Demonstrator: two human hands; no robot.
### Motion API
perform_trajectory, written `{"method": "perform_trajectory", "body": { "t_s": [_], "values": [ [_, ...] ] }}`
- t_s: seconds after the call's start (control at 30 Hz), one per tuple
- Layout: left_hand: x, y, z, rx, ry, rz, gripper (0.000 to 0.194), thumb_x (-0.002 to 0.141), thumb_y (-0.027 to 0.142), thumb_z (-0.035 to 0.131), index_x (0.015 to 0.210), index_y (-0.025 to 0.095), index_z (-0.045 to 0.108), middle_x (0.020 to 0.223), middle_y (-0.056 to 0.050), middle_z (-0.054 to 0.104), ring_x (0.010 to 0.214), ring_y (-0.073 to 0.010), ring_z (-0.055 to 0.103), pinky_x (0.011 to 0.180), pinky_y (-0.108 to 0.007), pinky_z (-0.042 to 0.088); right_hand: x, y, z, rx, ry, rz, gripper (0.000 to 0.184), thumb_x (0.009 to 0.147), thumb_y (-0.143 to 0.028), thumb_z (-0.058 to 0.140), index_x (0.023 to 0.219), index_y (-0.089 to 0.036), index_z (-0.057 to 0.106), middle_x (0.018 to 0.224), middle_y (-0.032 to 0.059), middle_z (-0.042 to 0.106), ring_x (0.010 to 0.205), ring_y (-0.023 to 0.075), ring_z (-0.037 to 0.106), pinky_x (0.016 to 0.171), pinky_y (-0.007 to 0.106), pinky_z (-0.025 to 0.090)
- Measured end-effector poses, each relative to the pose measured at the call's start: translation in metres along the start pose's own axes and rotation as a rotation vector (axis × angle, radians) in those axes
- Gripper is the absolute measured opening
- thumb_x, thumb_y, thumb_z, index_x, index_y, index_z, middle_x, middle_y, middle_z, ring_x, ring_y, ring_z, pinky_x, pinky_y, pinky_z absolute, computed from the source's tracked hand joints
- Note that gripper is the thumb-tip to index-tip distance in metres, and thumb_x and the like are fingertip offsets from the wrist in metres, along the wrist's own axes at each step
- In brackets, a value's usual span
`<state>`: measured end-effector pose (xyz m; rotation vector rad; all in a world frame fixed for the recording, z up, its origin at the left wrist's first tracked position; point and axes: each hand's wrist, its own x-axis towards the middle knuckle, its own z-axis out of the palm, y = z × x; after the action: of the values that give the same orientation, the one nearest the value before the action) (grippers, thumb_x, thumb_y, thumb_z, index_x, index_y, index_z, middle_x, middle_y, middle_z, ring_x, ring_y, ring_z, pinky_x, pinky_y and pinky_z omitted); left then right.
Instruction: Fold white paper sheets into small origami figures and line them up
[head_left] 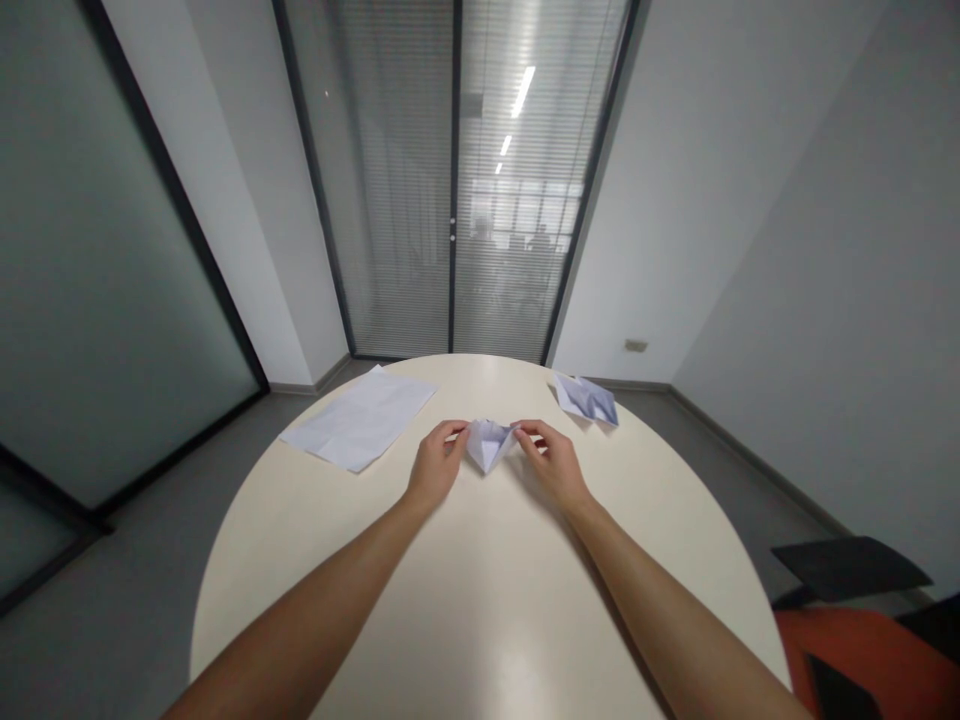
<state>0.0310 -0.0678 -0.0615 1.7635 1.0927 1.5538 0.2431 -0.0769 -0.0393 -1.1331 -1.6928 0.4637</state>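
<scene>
A small piece of folded white paper (487,446) is held between my two hands over the middle of the table. It has an open, pocket-like front that narrows to a point at the bottom. My left hand (438,458) pinches its left corner between thumb and fingers. At the right corner, my right hand (553,458) grips it in the same pinching way. Whether the lower point touches the tabletop I cannot tell.
White paper sheets (364,418) lie flat at the table's left. A creased paper piece (586,400) rests near the back right edge. The round cream table (480,600) stands before a glass partition with blinds (397,200). A red and black chair (862,650) is at lower right.
</scene>
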Motion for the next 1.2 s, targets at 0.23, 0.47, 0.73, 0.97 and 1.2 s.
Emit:
{"method": "perform_trajectory", "body": {
  "t_s": [0.23,0.47,0.73,0.97,1.2],
  "values": [
    [0.002,-0.007,-0.001,-0.077,0.089,-0.080,0.023,0.093,0.036,0.056,0.103,0.018,0.065,0.100,-0.008,0.072,0.093,-0.0192,0.068,0.079,-0.030,0.055,0.000,0.004,0.000,0.071,0.056,0.057,0.034,0.094,-0.051,0.054,0.101,-0.020,0.066,0.095,0.0083,0.073,0.088,0.0234,0.067,0.069,0.032,0.050],
    [0.005,-0.011,0.000,-0.246,0.143,-0.160,0.026,0.091,0.043,0.057,0.101,0.019,0.059,0.100,-0.007,0.070,0.092,-0.0187,0.068,0.082,-0.033,0.056,0.002,0.013,0.002,0.182,0.112,0.091,0.038,0.092,-0.056,0.055,0.101,-0.020,0.060,0.091,0.0083,0.071,0.085,0.0230,0.067,0.068,0.033,0.050],
    [0.006,-0.011,-0.002,-0.267,0.191,-0.242,0.034,0.089,0.053,0.057,0.096,0.020,0.056,0.097,-0.006,0.068,0.091,-0.0186,0.067,0.076,-0.032,0.059,0.002,0.016,0.002,0.282,0.150,0.151,0.042,0.089,-0.062,0.056,0.103,-0.022,0.056,0.089,0.0077,0.072,0.084,0.0235,0.070,0.065,0.032,0.051],
    [0.010,-0.017,-0.003,-0.307,0.238,-0.285,0.036,0.087,0.055,0.059,0.090,0.020,0.052,0.089,-0.003,0.065,0.085,-0.0167,0.067,0.071,-0.030,0.059,0.003,0.014,0.002,0.316,0.167,0.199,0.044,0.088,-0.063,0.057,0.102,-0.022,0.055,0.085,0.0076,0.073,0.085,0.0235,0.071,0.064,0.031,0.052],
    [0.012,-0.023,-0.003,-0.308,0.298,-0.321,0.032,0.088,0.051,0.058,0.090,0.019,0.053,0.084,-0.004,0.067,0.078,-0.0153,0.067,0.073,-0.030,0.058,0.002,0.012,0.005,0.281,0.133,0.250,0.042,0.088,-0.061,0.055,0.101,-0.021,0.055,0.082,0.0077,0.074,0.082,0.0226,0.070,0.064,0.031,0.052]
  ]
}}
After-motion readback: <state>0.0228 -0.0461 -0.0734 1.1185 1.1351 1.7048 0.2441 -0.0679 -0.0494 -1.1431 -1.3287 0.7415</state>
